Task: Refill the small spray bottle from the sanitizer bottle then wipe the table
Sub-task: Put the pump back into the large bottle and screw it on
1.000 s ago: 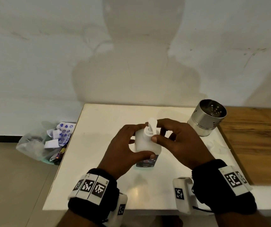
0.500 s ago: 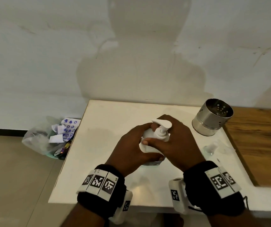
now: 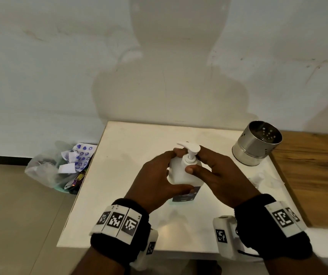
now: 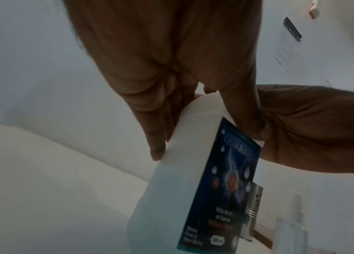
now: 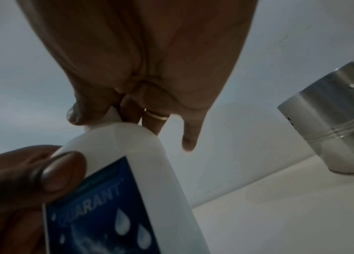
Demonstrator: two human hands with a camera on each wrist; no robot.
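Observation:
A white sanitizer bottle point(image 3: 181, 175) with a blue label point(image 4: 225, 180) and a pump top point(image 3: 191, 151) stands mid-table. My left hand point(image 3: 174, 170) grips its body, fingers behind and thumb across the front. My right hand point(image 3: 196, 161) pinches the pump's neck between thumb and fingers, seen from below in the right wrist view point(image 5: 115, 111). The nozzle points left. The small clear spray bottle point(image 3: 258, 175) stands to the right of my right hand, faint against the white top, and shows upright in the left wrist view point(image 4: 295, 211).
A perforated steel canister point(image 3: 256, 143) stands at the back right of the white table point(image 3: 119, 205). A wooden surface point(image 3: 318, 175) adjoins the table's right side. On the floor to the left is a bag-lined bin point(image 3: 60, 167) of scraps. The wall runs right behind.
The pump nozzle has swung from pointing away to pointing left under my right hand's fingers. My left hand keeps its hold on the bottle's body.

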